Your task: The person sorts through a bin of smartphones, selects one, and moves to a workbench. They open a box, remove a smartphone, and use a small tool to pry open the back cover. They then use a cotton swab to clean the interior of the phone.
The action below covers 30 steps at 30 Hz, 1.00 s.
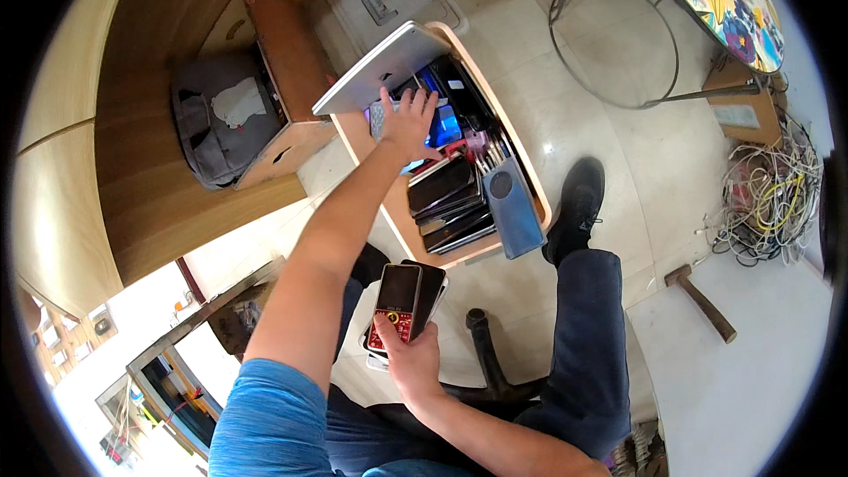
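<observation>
My left hand (405, 125) reaches into a beige bin (541, 212), its fingers spread over a blue-lit phone (444, 128) and other handsets. Many dark phones (442, 185) are packed there, with a bluish slab-like device (512, 212) leaning at the right front and a silver flat device (367, 71), like a laptop or tablet, standing along the back left. Below the bin, my right hand (411, 353) grips a stack of phones; on top is a keypad phone (395, 296) with red and gold keys. The phones beneath it are partly hidden.
A wooden cabinet (141, 212) holding a grey bag (212, 150) is at left. At right are a flowered round-topped stand (715, 0), tangled cables (764, 203) and a hammer (707, 309). My legs (583, 327) and a chair base (486, 362) are below the bin.
</observation>
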Each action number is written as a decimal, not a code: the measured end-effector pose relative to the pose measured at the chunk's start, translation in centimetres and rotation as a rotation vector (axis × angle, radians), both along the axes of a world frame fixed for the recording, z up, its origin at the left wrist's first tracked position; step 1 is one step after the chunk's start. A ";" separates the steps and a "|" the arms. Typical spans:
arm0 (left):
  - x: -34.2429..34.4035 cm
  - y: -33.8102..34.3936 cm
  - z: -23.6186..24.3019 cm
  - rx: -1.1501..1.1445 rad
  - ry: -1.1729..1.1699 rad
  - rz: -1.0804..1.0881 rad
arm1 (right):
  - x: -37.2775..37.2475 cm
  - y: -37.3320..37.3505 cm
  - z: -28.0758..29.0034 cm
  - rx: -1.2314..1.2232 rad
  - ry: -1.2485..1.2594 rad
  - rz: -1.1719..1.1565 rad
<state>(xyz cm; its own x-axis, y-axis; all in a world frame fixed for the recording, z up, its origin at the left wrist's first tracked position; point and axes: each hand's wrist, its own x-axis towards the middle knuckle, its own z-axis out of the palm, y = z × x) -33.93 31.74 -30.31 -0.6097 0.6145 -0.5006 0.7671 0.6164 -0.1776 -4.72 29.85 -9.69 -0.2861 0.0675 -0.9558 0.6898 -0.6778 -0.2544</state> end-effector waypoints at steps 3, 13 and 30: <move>0.1 0.5 -0.3 0.002 -0.043 0.043 | -0.3 0.5 0.3 -0.038 -0.008 -0.051; -6.2 -2.8 1.6 0.527 -0.283 0.176 | -0.8 0.9 0.6 -0.020 0.006 -0.048; -6.5 -4.4 3.0 0.538 0.088 -0.178 | -0.4 -0.2 0.2 0.018 0.043 -0.029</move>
<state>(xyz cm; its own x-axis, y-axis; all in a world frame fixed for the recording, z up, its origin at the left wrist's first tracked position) -40.44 27.36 -27.29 -0.4991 0.8655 -0.0414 0.8637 0.5008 0.0575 -5.16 29.68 -9.47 -0.3248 0.0931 -0.9412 0.6583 -0.6923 -0.2956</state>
